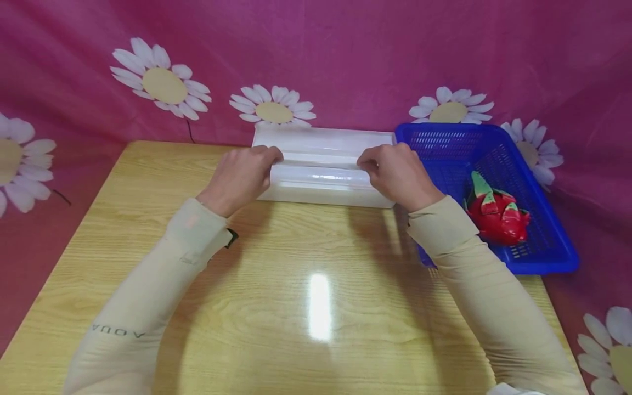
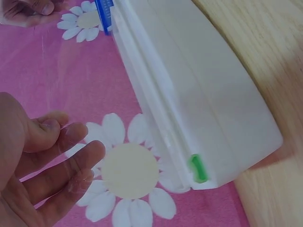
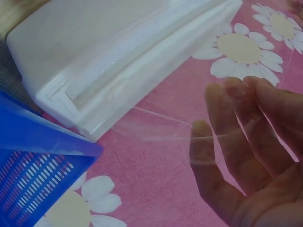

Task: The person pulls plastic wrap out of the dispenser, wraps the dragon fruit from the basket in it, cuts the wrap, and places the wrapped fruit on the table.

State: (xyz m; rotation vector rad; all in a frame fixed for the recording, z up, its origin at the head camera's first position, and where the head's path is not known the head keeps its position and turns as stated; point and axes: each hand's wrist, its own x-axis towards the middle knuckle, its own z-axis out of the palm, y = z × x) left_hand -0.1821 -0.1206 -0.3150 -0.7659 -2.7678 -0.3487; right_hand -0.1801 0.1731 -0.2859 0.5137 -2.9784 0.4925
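Note:
A long white cling film dispenser [image 1: 323,189] lies across the far edge of the wooden table [image 1: 296,285]. My left hand [image 1: 274,156] is at its left end and my right hand [image 1: 365,162] at its right end. A strip of clear cling film [image 1: 321,178] stretches between them over the box. In the left wrist view, my left hand [image 2: 71,137] pinches the film between thumb and fingers beside the dispenser [image 2: 199,94]. In the right wrist view, my right hand [image 3: 222,109] pinches the wrinkled film [image 3: 161,135] near the dispenser's slot [image 3: 94,56].
A blue plastic basket [image 1: 543,269] stands right of the dispenser, touching its end, with a red dragon fruit [image 1: 496,214] inside. Its corner [image 3: 38,142] shows in the right wrist view. Pink cloth with white daisies [image 1: 163,82] hangs behind and around the table.

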